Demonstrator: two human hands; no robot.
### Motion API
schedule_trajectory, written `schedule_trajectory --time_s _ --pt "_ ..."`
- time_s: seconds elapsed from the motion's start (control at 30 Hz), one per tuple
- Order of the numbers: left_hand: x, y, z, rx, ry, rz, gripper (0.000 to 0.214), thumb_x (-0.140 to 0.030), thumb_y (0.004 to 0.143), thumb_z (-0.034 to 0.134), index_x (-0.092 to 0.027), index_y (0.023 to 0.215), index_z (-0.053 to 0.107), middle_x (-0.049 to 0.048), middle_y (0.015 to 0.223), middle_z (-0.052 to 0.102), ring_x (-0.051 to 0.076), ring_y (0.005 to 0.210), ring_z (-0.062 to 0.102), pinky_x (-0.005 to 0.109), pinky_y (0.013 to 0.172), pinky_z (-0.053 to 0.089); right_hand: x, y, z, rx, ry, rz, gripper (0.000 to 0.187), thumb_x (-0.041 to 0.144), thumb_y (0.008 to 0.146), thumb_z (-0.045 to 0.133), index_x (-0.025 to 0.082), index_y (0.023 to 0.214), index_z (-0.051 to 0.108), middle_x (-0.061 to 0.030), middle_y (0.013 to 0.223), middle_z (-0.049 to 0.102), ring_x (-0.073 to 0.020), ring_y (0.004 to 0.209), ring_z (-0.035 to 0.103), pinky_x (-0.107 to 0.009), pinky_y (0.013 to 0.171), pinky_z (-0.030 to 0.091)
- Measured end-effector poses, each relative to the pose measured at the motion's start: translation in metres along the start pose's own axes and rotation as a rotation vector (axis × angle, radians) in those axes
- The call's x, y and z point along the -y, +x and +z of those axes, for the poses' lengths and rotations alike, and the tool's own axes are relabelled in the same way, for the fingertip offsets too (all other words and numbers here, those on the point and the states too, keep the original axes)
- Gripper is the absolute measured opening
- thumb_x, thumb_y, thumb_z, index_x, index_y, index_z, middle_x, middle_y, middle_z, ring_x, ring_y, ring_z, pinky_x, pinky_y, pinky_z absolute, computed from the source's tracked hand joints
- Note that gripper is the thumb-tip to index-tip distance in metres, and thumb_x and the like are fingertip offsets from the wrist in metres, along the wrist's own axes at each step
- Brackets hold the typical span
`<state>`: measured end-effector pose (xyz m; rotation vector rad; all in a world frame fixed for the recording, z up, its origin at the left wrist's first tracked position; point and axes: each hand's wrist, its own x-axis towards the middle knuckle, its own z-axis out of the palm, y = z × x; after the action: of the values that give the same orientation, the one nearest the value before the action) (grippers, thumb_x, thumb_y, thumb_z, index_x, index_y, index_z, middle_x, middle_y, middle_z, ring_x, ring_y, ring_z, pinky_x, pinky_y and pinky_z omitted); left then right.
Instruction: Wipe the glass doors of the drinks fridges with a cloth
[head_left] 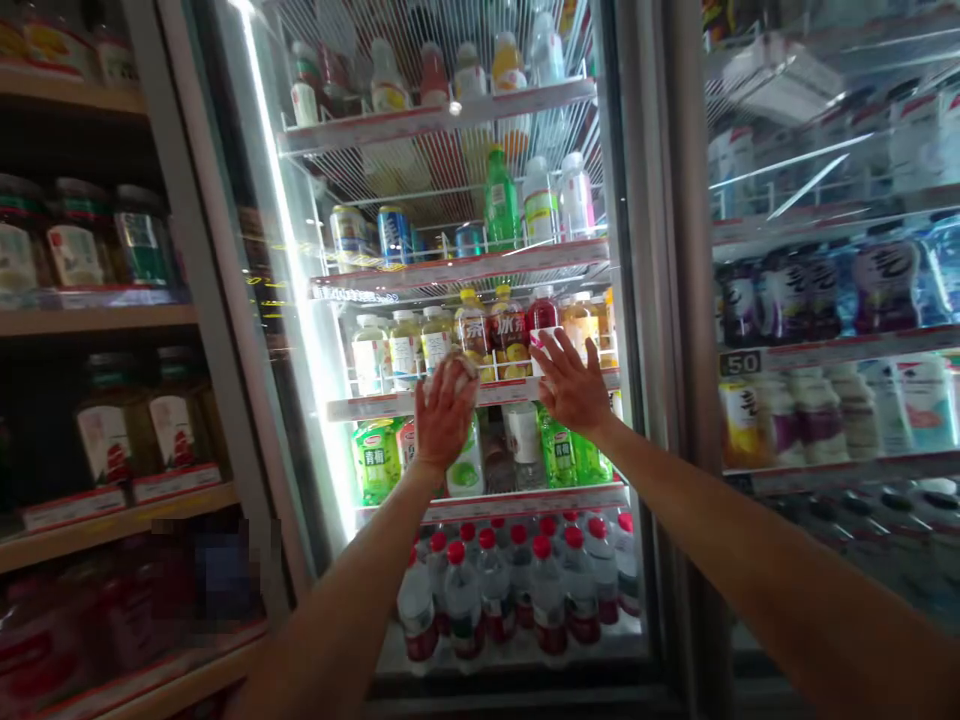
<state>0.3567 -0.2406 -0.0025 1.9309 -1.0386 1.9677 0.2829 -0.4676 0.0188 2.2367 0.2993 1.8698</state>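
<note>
My left hand (444,415) reaches up in front of the lit drinks cooler, with a crumpled pale cloth (469,366) under its fingers. Behind it run a shelf edge (375,405) and a row of bottles with white labels (406,350). To the right, my right hand (571,385) has its fingers spread and holds nothing. It overlaps a bottle of dark red drink (543,312) and a green-labelled bottle (559,450) in the view. Faint reflections suggest glass before the shelves; whether the right palm touches it I cannot tell.
Red-capped clear bottles (491,580) fill the cooler's bottom. Upper shelves hold cans (394,235) and a green bottle (500,200). A metal door frame (667,300) borders another cooler at right. Wooden shelves (97,320) with jars stand at left.
</note>
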Motion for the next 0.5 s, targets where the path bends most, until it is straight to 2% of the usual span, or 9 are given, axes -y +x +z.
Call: schedule_trajectory --time_s 0.07,0.13,0.2,0.3,0.37,0.43,0.5 --pt "0.019 -0.004 -0.005 -0.058 0.014 -0.200 0.034 -0.027 0.088 0.045 -0.023 0.121 0.053 0.0101 0.145 0.037 0.021 0.140 0.018 0.047 0.114 0.009 0.001 0.000 0.000 0.009 0.007 0.013 0.055 0.031 0.088 0.035 0.024 0.142 0.028 -0.0042 0.149 0.029 -0.0215 0.140 0.016 -0.053 0.114 0.007" --pt "0.024 -0.005 -0.006 -0.104 0.034 -0.317 0.036 -0.027 0.089 0.043 -0.022 0.124 0.051 0.0114 0.147 0.032 0.022 0.140 0.016 0.049 0.113 0.011 0.002 0.000 0.001 0.007 0.005 0.022 0.055 0.030 0.088 0.035 0.024 0.142 0.028 -0.0043 0.149 0.029 -0.0221 0.140 0.017 -0.054 0.113 0.007" --pt "0.013 -0.003 -0.004 -0.093 0.045 -0.264 0.038 -0.025 0.089 0.042 -0.022 0.126 0.050 0.0114 0.148 0.031 0.021 0.141 0.012 0.048 0.113 0.014 0.003 -0.001 0.002 0.000 -0.004 0.024 0.054 0.030 0.088 0.035 0.023 0.142 0.029 -0.0047 0.149 0.030 -0.0223 0.140 0.017 -0.053 0.113 0.008" --pt "-0.014 -0.003 0.001 0.045 0.008 0.074 0.039 -0.022 0.088 0.044 -0.025 0.126 0.049 0.0076 0.145 0.038 0.020 0.141 0.009 0.046 0.113 0.015 0.003 -0.001 0.003 -0.016 -0.009 0.024 0.054 0.030 0.088 0.036 0.024 0.141 0.030 -0.0046 0.148 0.032 -0.0214 0.140 0.018 -0.052 0.113 0.008" --pt "-0.018 -0.006 0.001 0.123 -0.019 0.230 0.038 -0.021 0.087 0.045 -0.028 0.124 0.050 0.0048 0.142 0.043 0.020 0.141 0.012 0.046 0.114 0.013 0.002 -0.002 0.004 -0.019 -0.006 0.022 0.054 0.029 0.088 0.036 0.024 0.142 0.029 -0.0041 0.148 0.032 -0.0208 0.140 0.017 -0.052 0.114 0.008" --pt "-0.004 -0.010 -0.004 0.111 -0.015 0.188 0.036 -0.022 0.087 0.045 -0.029 0.122 0.053 0.0047 0.141 0.043 0.019 0.140 0.016 0.046 0.114 0.010 0.002 -0.002 0.004 -0.016 -0.007 0.022 0.055 0.029 0.088 0.036 0.025 0.142 0.029 -0.0036 0.148 0.031 -0.0205 0.140 0.017 -0.051 0.114 0.007" --pt "0.021 -0.015 -0.010 0.027 0.021 -0.011 0.034 -0.024 0.088 0.044 -0.026 0.120 0.054 0.0077 0.143 0.040 0.019 0.140 0.019 0.046 0.114 0.010 0.002 -0.002 0.003 0.001 -0.009 0.026 0.055 0.029 0.088 0.036 0.025 0.142 0.029 -0.0033 0.149 0.030 -0.0206 0.140 0.017 -0.051 0.114 0.007"
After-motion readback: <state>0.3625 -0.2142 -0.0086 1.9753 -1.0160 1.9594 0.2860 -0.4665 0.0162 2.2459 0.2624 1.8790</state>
